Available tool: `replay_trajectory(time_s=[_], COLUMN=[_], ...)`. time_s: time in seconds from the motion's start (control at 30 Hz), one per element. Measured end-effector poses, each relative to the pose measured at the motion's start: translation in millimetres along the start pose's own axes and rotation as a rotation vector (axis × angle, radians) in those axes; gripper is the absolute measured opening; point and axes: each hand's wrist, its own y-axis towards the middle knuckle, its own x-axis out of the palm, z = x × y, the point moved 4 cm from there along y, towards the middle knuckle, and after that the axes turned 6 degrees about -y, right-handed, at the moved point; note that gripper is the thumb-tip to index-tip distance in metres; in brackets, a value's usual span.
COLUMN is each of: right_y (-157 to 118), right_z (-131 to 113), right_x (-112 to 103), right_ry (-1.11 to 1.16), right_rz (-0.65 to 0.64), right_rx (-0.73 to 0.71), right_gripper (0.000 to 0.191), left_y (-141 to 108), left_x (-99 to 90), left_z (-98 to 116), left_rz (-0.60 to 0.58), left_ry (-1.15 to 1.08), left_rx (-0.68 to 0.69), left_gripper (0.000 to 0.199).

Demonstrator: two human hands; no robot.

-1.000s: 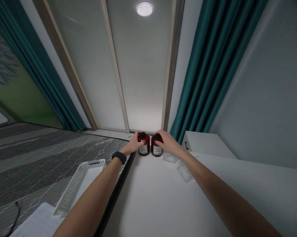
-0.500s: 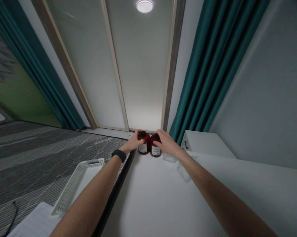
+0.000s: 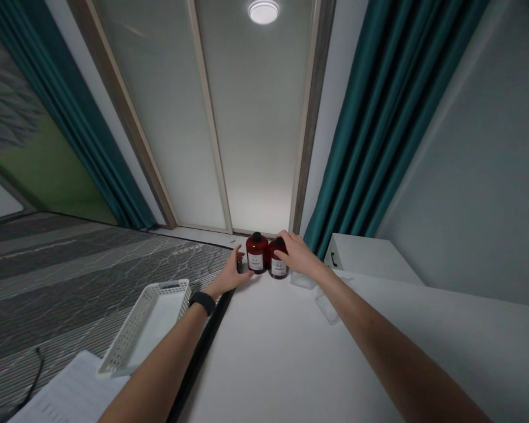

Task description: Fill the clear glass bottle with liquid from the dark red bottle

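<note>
Two dark red bottles with black caps and white labels stand upright side by side at the far end of a white tabletop. My right hand is wrapped round the upper right side of the right bottle, fingers over its cap and thumb across its front. Just left of the left bottle is my left hand, wearing a dark wristband. Its thumb and fingers are apart, with no bottle between them. Clear plastic containers lie beside and partly under my right forearm.
A white perforated basket and printed paper lie to the left, over the grey patterned carpet. A white cabinet stands beyond the table at right, near a teal curtain. Frosted sliding doors close off the far side.
My left hand has let go of the left bottle and moved a little left and down, its fingers now spread. My right hand stays on the right bottle. The view has shifted slightly.
</note>
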Motion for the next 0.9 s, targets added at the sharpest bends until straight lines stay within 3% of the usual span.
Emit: replay_trajectory(time_s=[0.13, 0.4, 0.9], right_y=[2, 5, 17], right_z=[2, 5, 11], right_x=[1, 2, 6], right_ry=[0.020, 0.053, 0.069], right_rz=[0.000, -0.025, -0.069], right_rx=[-0.006, -0.013, -0.039], right_gripper=[0.029, 0.026, 0.028], left_y=[-9, -4, -4], left_x=[11.9, 24.4, 26.8], left_z=[-16, -17, -18], left_rz=[0.023, 0.122, 0.203], left_ry=[0.032, 0.114, 0.187], left_rx=[0.022, 0.086, 0.115], left_gripper=[0.085, 0.047, 0.037])
